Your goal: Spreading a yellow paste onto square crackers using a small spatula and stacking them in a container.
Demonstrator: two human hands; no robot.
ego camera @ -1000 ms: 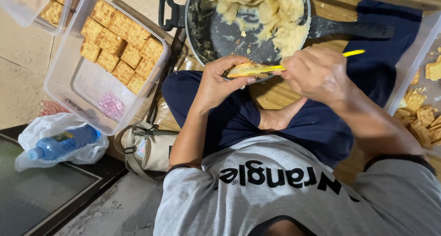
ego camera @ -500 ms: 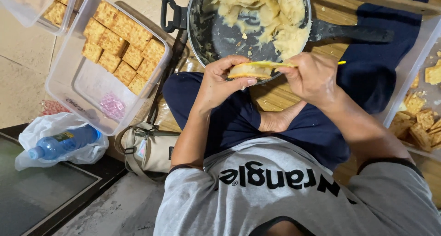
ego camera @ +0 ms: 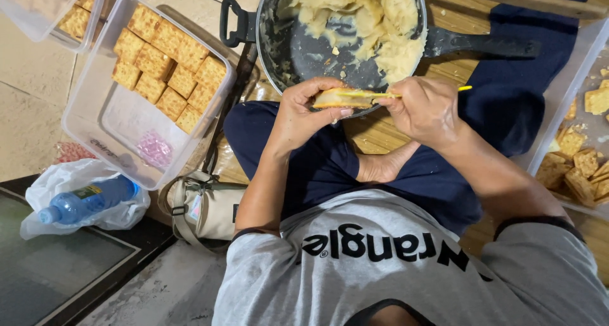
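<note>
My left hand (ego camera: pixel 303 115) holds a square cracker (ego camera: pixel 339 98) flat over my lap, just in front of the dark pan (ego camera: pixel 285 53). My right hand (ego camera: pixel 424 109) grips a thin yellow spreader (ego camera: pixel 465 88) whose blade lies across the top of the cracker, where a pale filling shows. The pan holds lumps of pale yellow paste (ego camera: pixel 380 21) and rests on a wooden board (ego camera: pixel 457 18) beyond my crossed legs.
A clear plastic box (ego camera: pixel 120 119) with rows of filled crackers (ego camera: pixel 168 72) stands at the left, a second box (ego camera: pixel 38 21) behind it. A tray of loose crackers (ego camera: pixel 580 167) lies at the right. A blue water bottle (ego camera: pixel 85 202) in a plastic bag and a beige bag (ego camera: pixel 203 208) sit near my left knee.
Both hands have stayed over my lap; the right hand has drawn the yellow spreader along the cracker, so less of it sticks out to the right.
</note>
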